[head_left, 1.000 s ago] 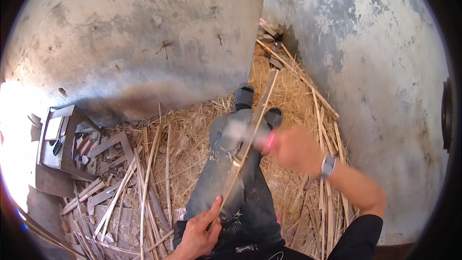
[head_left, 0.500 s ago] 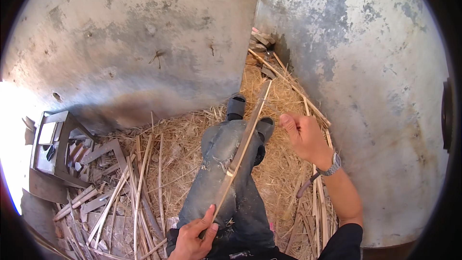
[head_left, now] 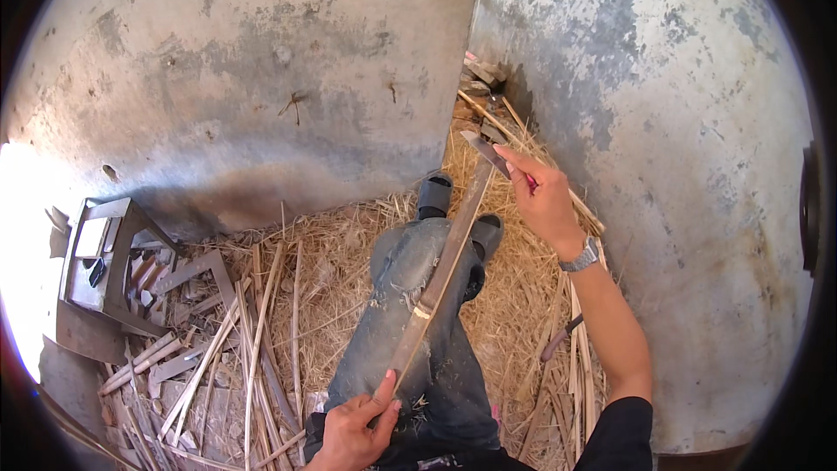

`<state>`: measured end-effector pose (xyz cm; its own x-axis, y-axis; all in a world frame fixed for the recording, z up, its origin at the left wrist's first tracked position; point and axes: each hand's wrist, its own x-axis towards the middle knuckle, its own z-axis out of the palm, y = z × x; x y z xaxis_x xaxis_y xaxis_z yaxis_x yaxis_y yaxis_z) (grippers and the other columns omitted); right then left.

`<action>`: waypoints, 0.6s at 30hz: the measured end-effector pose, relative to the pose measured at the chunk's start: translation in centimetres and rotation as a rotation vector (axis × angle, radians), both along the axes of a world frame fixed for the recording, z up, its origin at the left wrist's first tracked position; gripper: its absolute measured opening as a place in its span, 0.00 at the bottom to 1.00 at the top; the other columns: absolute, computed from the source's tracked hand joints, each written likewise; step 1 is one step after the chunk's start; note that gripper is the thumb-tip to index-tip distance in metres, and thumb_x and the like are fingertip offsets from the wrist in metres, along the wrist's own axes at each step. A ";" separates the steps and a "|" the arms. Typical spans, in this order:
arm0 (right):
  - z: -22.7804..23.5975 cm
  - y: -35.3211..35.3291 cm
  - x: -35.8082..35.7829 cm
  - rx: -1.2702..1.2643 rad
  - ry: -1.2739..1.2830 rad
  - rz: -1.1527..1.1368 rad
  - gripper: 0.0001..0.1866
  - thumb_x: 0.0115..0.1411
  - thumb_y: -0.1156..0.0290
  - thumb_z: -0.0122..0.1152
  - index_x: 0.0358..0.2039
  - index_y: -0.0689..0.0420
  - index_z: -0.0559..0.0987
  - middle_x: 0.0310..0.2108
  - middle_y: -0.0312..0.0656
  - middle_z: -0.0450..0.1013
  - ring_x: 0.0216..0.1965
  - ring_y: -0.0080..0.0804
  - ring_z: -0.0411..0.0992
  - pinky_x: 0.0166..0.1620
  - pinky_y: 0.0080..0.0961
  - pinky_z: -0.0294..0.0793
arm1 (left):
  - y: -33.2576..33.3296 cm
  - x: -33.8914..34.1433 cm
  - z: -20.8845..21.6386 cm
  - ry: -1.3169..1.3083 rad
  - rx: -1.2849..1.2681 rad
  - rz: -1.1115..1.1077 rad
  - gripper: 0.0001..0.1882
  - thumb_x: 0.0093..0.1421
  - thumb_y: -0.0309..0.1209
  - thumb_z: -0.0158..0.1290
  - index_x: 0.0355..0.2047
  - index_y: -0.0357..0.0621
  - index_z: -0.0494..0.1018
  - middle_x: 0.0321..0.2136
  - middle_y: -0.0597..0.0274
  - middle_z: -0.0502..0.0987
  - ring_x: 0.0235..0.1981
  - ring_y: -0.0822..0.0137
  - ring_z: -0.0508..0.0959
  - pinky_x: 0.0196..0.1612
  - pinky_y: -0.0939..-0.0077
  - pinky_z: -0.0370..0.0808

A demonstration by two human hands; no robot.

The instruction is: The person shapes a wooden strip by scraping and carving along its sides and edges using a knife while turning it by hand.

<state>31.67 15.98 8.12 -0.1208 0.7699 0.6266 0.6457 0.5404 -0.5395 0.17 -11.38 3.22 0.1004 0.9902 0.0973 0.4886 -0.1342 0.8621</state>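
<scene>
A long split bamboo strip point(head_left: 446, 269) slants over my legs, its near end pinched between the thumb and fingers of my left hand point(head_left: 353, 432). One pale joint ring crosses it about midway. At the strip's far end, my right hand point(head_left: 545, 201) is closed around a knife point(head_left: 490, 153). The dark blade points to the upper left, over or against the strip's tip; I cannot tell whether it touches. Most of the knife's handle is hidden in my fingers.
Straw-like shavings point(head_left: 340, 296) cover the floor. Several bamboo strips point(head_left: 253, 358) lie at left near a worn wooden stool point(head_left: 105, 270). A dark-handled tool point(head_left: 561, 338) lies by strips at right. Stained walls point(head_left: 261, 61) meet ahead. My legs point(head_left: 392, 296) stretch out in the middle.
My right hand has moved up and slightly left, and the knife's blade now shows broadside at the strip's far end. My left hand keeps its hold on the near end.
</scene>
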 end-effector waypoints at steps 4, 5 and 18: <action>0.0 -1.6 -0.4 -0.076 -0.148 -0.016 0.18 0.69 0.74 0.58 0.57 0.48 0.84 0.29 0.46 0.82 0.19 0.24 0.64 0.26 0.25 0.66 | 0.0 -0.4 -0.5 0.070 0.057 -0.051 0.27 0.67 0.27 0.59 0.66 0.45 0.72 0.20 0.54 0.73 0.19 0.69 0.71 0.27 0.71 0.71; 0.2 -1.4 0.3 -0.077 -0.136 0.005 0.18 0.69 0.74 0.58 0.57 0.47 0.84 0.28 0.46 0.82 0.19 0.23 0.63 0.25 0.24 0.66 | -0.2 -0.2 -0.3 -0.018 0.061 -0.002 0.24 0.69 0.31 0.58 0.65 0.51 0.74 0.20 0.50 0.70 0.20 0.66 0.69 0.28 0.68 0.70; -0.3 -2.0 -1.6 -0.111 -0.030 0.039 0.19 0.69 0.74 0.57 0.58 0.48 0.83 0.42 0.44 0.85 0.16 0.19 0.66 0.24 0.21 0.69 | -0.1 0.0 0.0 -0.200 -0.141 -0.021 0.25 0.71 0.31 0.55 0.68 0.49 0.70 0.23 0.53 0.70 0.24 0.71 0.67 0.33 0.73 0.71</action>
